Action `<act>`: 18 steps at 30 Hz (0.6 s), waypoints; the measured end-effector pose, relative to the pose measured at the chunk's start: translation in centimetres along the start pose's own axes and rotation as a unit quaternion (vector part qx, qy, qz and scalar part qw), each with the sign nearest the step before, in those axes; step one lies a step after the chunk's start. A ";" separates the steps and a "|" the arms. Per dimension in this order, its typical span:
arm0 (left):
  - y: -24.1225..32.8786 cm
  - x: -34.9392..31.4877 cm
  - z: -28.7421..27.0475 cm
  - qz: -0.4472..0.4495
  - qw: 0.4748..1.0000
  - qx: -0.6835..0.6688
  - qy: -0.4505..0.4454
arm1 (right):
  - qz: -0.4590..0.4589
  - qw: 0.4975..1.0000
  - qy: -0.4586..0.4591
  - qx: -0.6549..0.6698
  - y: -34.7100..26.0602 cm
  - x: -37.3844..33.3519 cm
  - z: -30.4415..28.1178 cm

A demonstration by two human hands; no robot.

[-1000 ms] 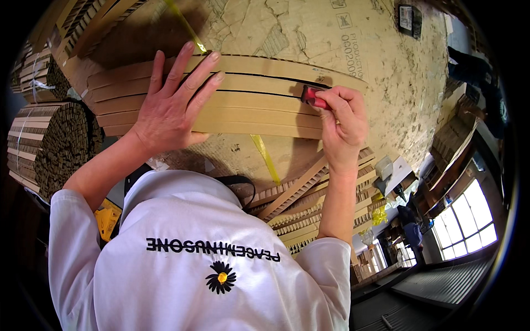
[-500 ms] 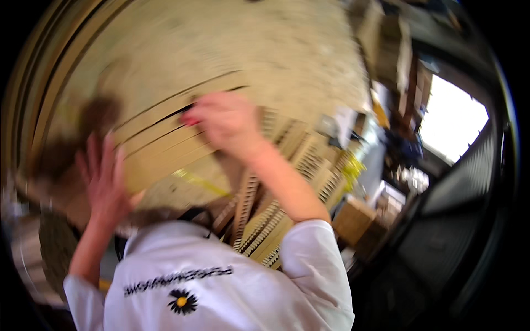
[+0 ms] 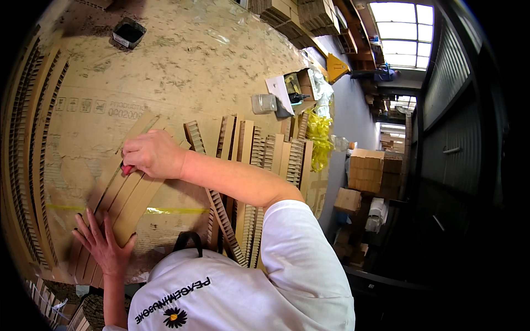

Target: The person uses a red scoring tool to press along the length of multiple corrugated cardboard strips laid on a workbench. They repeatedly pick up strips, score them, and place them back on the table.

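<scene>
Left hand point(image 3: 109, 252) lies spread on cardboard strips point(image 3: 126, 208), lower left of the frame, and the right hand point(image 3: 150, 154) clenches a small red tool point(image 3: 127, 170) over them, apparently slitting them apart, which next calls, I'd judge, for bracing and steady pressure.

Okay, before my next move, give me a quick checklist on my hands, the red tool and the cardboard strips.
1. Left hand on the cardboard strips: ok, fingers spread.
2. Right hand gripping the red tool: ok.
3. Left fingers away from the tool: ok, the hands are well apart.
4. Tool's working end: cannot tell, the right hand hides it.
5. Yellow strap beneath the strips: ok, it shows on both sides of them.
</scene>
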State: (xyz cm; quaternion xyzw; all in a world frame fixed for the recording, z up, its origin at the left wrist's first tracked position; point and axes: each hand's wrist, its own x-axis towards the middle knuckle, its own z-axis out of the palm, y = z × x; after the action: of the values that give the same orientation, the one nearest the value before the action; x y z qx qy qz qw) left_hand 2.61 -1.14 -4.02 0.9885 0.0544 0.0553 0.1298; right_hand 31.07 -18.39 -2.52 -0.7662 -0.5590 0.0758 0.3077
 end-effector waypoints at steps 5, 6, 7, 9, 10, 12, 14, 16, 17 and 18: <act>-0.9 0.5 0.8 0.000 0.997 -0.036 0.069 | -0.010 0.998 -0.034 0.043 0.0 1.1 -0.8; -1.3 0.5 1.1 -0.020 0.995 -0.047 0.086 | -0.013 0.999 -0.036 0.022 0.1 1.3 -0.5; -2.0 0.7 0.9 -0.042 0.993 -0.048 0.096 | -0.024 0.999 -0.034 0.015 0.2 1.8 0.0; -1.8 2.7 -0.4 -0.087 0.987 -0.098 0.087 | -0.013 0.999 -0.006 0.045 0.2 1.2 -0.1; -1.7 3.5 -0.8 -0.102 0.984 -0.120 0.081 | -0.005 0.999 -0.002 0.050 -0.1 1.1 -0.6; -2.2 4.2 -0.9 -0.105 0.984 -0.141 0.042 | -0.006 1.000 0.004 0.018 -0.8 1.2 -1.1; -2.7 4.2 -0.7 -0.102 0.979 -0.173 0.031 | 0.007 1.000 -0.010 0.003 -1.4 1.5 -1.2; -3.6 4.2 -0.5 -0.100 0.979 -0.176 0.023 | 0.033 0.998 -0.045 0.003 -1.7 1.7 -1.7; -3.9 4.2 -0.6 -0.096 0.979 -0.177 0.019 | 0.050 0.997 -0.016 0.055 -2.0 1.6 -1.6; -3.7 4.5 -0.8 -0.094 0.981 -0.170 0.022 | 0.067 0.992 0.015 0.104 -2.0 1.3 -2.2</act>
State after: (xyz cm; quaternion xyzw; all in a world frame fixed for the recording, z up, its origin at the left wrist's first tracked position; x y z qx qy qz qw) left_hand 6.60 3.15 -3.74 0.9410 0.1401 0.0732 0.2991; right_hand 30.90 -17.67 0.65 -0.7672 -0.4905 0.1420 0.3881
